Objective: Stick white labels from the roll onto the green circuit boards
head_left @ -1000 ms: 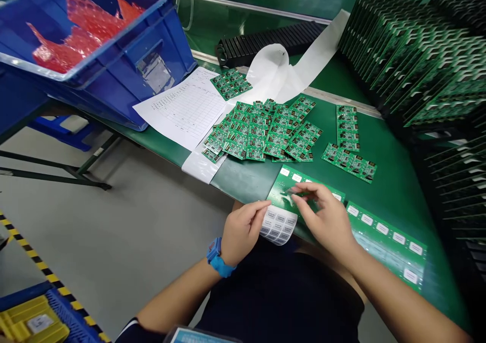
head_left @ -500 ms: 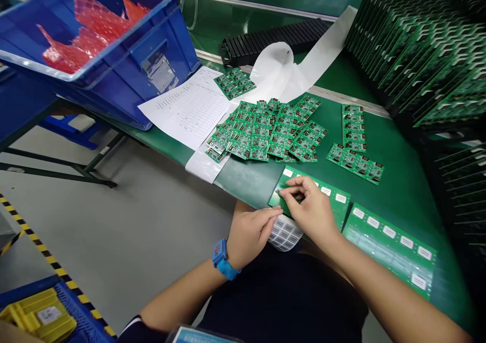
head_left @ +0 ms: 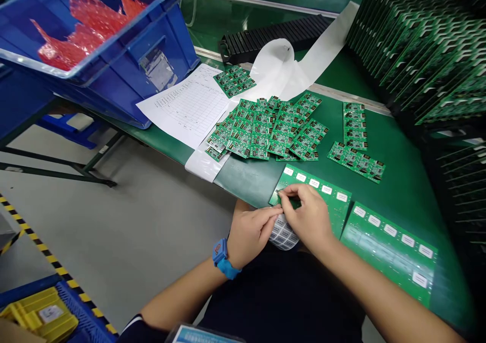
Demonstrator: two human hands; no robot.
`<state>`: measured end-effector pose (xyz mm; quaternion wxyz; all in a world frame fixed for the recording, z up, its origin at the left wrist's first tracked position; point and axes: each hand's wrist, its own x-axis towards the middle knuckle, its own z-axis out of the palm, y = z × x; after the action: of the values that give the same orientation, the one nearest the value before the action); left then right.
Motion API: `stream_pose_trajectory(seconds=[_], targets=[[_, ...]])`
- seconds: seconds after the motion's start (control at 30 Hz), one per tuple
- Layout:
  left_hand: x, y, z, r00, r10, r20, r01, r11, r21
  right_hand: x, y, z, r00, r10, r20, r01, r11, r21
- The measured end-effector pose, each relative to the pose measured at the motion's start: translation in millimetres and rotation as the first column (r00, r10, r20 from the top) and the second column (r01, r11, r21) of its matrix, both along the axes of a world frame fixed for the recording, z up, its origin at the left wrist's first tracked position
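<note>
My left hand (head_left: 253, 230) is closed in a pinch at the top edge of a sheet of small labels (head_left: 284, 234), which hangs at the table's front edge. My right hand (head_left: 309, 215) is also closed, thumb and forefinger together on what looks like a small label at the left side of a green circuit board (head_left: 337, 212). White labels (head_left: 314, 183) form a row along that board's far edge. Its near part lies hidden under my right hand. A second green board (head_left: 391, 257) to the right bears a similar row, plus one label lower down.
Small populated circuit boards (head_left: 261, 127) lie piled behind my hands, with two more board strips (head_left: 356, 163) to the right. A black rack of upright boards (head_left: 421, 54) stands at the right. A printed form (head_left: 186, 107) lies beside a blue bin (head_left: 125, 64) holding red bubble wrap.
My right hand has dropped slightly and its fingers have drawn in, so more of the board's label row shows. My left hand stays at the label sheet.
</note>
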<state>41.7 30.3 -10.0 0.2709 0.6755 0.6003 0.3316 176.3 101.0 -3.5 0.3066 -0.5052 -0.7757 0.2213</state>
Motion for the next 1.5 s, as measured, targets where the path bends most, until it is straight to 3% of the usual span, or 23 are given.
stream_pose_trajectory(seconds=[0.13, 0.3, 0.43, 0.67, 0.8, 0.9, 1.03, 1.13, 1.23, 1.33, 1.5], targets=[[0.0, -0.5, 0.1, 1.000, -0.004, -0.004, 0.004, 1.000, -0.014, 2.3, -1.9, -2.5, 0.995, 0.043, 0.085, -0.053, 0.991, 0.125], [-0.2, -0.7, 1.2, 1.000, -0.010, -0.019, 0.009, 1.000, -0.025, 12.0, -9.0, -8.3, 0.916, 0.191, 0.352, -0.301, 0.908, 0.291], [0.4, -0.8, 2.7, 0.999, -0.003, -0.035, 0.003, 1.000, -0.018, 17.6, -10.1, -6.0, 0.944, 0.130, 0.304, -0.228, 0.921, 0.315], [2.8, -1.9, 6.8, 0.997, 0.022, -0.078, -0.027, 0.997, -0.069, 22.9, 0.4, -0.1, 0.871, 0.213, 0.443, -0.322, 0.928, 0.187], [6.4, -2.5, 8.7, 0.984, 0.135, 0.115, -0.126, 0.989, -0.084, 34.1, -1.3, 4.3, 0.967, 0.213, 0.137, -0.235, 0.957, 0.173], [11.4, -2.5, 7.6, 0.900, 0.333, 0.282, -0.313, 0.943, -0.115, 42.1, -6.6, 19.3, 0.985, 0.163, -0.059, -0.165, 0.986, -0.036], [17.3, -2.4, 6.2, 0.806, 0.448, 0.387, -0.431, 0.892, -0.136, 45.1, -15.4, 40.1, 0.970, 0.185, -0.157, -0.227, 0.921, -0.317], [16.4, -2.3, 9.3, 0.790, 0.416, 0.451, -0.394, 0.907, -0.147, 44.5, -18.2, 46.4, 0.975, 0.153, -0.160, -0.205, 0.899, -0.387], [11.6, -0.4, 15.8, 0.817, 0.260, 0.514, -0.202, 0.965, -0.168, 45.7, -16.5, 47.4, 0.973, 0.178, -0.144, -0.222, 0.891, -0.396], [9.0, 3.5, 21.7, 0.866, 0.137, 0.482, -0.062, 0.984, -0.169, 48.1, -15.7, 47.1, 0.956, 0.267, -0.123, -0.293, 0.895, -0.337], [14.2, 7.3, 21.5, 0.884, 0.227, 0.410, -0.174, 0.971, -0.162, 52.1, -20.4, 47.2, 0.956, 0.284, -0.075, -0.293, 0.908, -0.299]])
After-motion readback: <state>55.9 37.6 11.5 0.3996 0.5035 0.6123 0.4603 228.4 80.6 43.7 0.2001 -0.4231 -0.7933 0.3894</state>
